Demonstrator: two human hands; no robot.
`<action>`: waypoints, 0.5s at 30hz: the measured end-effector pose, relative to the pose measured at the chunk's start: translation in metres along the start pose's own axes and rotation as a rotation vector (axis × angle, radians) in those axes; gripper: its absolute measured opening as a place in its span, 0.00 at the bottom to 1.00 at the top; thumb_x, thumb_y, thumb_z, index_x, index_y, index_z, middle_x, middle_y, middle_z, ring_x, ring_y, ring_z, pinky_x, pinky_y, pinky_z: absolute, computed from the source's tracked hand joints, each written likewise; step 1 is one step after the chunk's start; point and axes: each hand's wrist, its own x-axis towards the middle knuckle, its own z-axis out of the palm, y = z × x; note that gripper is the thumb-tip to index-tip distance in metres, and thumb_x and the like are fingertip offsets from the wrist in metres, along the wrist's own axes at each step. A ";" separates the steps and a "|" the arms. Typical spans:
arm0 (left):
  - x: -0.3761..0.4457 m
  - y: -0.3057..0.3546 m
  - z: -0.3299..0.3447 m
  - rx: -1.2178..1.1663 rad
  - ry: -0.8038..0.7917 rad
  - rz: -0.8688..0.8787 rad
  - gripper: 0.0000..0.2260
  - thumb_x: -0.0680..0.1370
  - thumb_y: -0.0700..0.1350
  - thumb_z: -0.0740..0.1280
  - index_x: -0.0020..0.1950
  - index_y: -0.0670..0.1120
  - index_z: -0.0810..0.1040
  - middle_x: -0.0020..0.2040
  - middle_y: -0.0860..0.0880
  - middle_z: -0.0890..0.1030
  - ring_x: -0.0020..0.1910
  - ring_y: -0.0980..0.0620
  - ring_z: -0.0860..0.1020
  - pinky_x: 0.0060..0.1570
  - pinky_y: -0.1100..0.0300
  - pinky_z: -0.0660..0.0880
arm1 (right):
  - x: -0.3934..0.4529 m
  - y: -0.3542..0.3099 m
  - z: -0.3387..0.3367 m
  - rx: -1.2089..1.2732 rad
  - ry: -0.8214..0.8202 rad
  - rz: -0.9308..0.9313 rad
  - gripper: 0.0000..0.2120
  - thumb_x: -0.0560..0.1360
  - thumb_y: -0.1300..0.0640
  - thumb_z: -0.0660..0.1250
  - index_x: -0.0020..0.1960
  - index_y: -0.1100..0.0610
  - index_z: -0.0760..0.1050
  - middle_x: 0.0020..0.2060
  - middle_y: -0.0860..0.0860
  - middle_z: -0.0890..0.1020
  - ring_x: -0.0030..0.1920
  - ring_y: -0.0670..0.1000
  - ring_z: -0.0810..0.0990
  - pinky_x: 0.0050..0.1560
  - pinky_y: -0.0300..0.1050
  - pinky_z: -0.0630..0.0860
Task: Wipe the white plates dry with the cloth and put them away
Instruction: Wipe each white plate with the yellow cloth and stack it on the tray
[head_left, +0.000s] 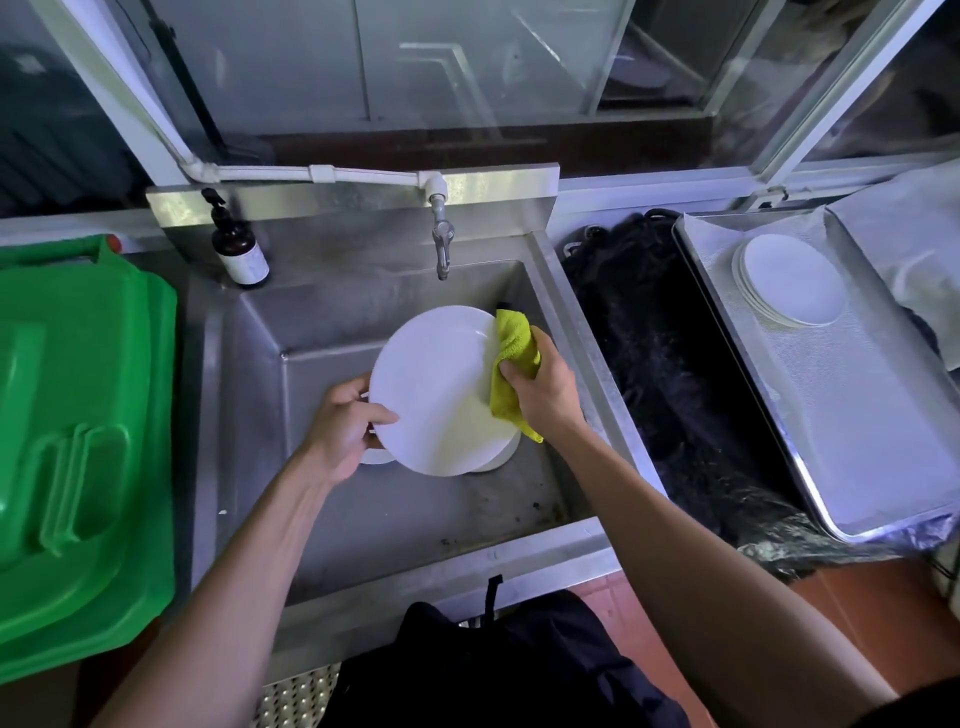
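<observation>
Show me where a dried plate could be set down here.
Bare mesh on the tray, in front of the stacked plates, is free. The sink floor nearest the person is bare. Crowded: mid-sink, where the left hand holds the plate.

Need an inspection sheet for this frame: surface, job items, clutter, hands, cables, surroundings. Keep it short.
Surface: steel sink, stained basin floor; tap above, no water seen running.
Job's things: white plate held tilted over the sink, more plates under it; yellow-green cloth on its right edge; stack of white plates on the lined tray at right.
Clutter: brown pump bottle on the sink's back left corner; black bag between sink and tray.
Hands: left hand grips the plate's left rim; right hand grips the cloth.
Cables: nothing seen.
Surroundings: green bin lid at left; glass panels behind.
</observation>
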 end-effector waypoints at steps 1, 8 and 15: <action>0.001 0.003 -0.002 0.022 -0.014 0.005 0.17 0.62 0.36 0.69 0.44 0.53 0.87 0.41 0.51 0.85 0.37 0.50 0.83 0.33 0.56 0.78 | 0.001 -0.002 -0.001 -0.019 -0.008 -0.018 0.25 0.78 0.54 0.70 0.73 0.45 0.68 0.53 0.38 0.78 0.50 0.36 0.76 0.44 0.26 0.67; 0.007 0.029 -0.004 0.198 -0.112 0.029 0.19 0.64 0.35 0.68 0.48 0.52 0.87 0.44 0.52 0.86 0.40 0.50 0.84 0.36 0.56 0.79 | 0.007 -0.017 -0.009 -0.118 -0.046 -0.172 0.27 0.75 0.58 0.73 0.72 0.48 0.70 0.54 0.36 0.76 0.51 0.35 0.72 0.46 0.21 0.64; 0.019 0.042 0.002 0.350 -0.120 0.134 0.31 0.72 0.22 0.63 0.41 0.59 0.88 0.39 0.57 0.86 0.36 0.60 0.83 0.34 0.66 0.77 | 0.008 -0.023 -0.011 -0.120 -0.047 -0.217 0.25 0.73 0.62 0.73 0.68 0.50 0.72 0.55 0.41 0.77 0.54 0.44 0.74 0.49 0.29 0.67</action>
